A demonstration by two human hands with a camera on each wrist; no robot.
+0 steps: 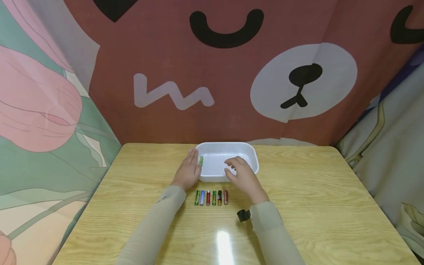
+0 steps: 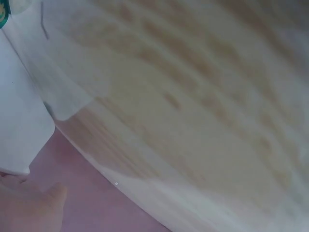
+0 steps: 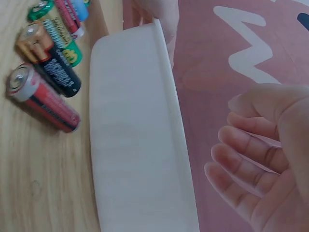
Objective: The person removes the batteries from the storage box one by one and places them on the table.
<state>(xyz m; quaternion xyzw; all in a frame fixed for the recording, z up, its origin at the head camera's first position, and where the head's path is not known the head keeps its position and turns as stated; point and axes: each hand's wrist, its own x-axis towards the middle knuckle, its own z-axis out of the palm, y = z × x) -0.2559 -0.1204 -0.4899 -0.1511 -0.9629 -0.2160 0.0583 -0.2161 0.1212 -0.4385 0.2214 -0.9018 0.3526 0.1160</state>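
Observation:
A white plastic tray [image 1: 216, 178] stands near the far edge of the wooden table. Inside it, at the left end, lies a green battery [image 1: 201, 161]. My left hand [image 1: 188, 171] rests against the tray's left end, fingers straight. My right hand [image 1: 243, 176] hovers over the tray's right part; in the right wrist view its loosely bent fingers [image 3: 241, 145] hold nothing. In front of the tray several batteries lie side by side in a row, among them a blue one [image 1: 202, 197], a black and copper one [image 3: 48, 60] and a red one [image 3: 48, 104] at the right end.
The wooden table [image 1: 314, 206] extends to both sides of the tray. A brown curtain [image 1: 232, 125] with a cartoon animal print hangs right behind it. A small black object [image 1: 243, 215] is at the right sleeve's cuff.

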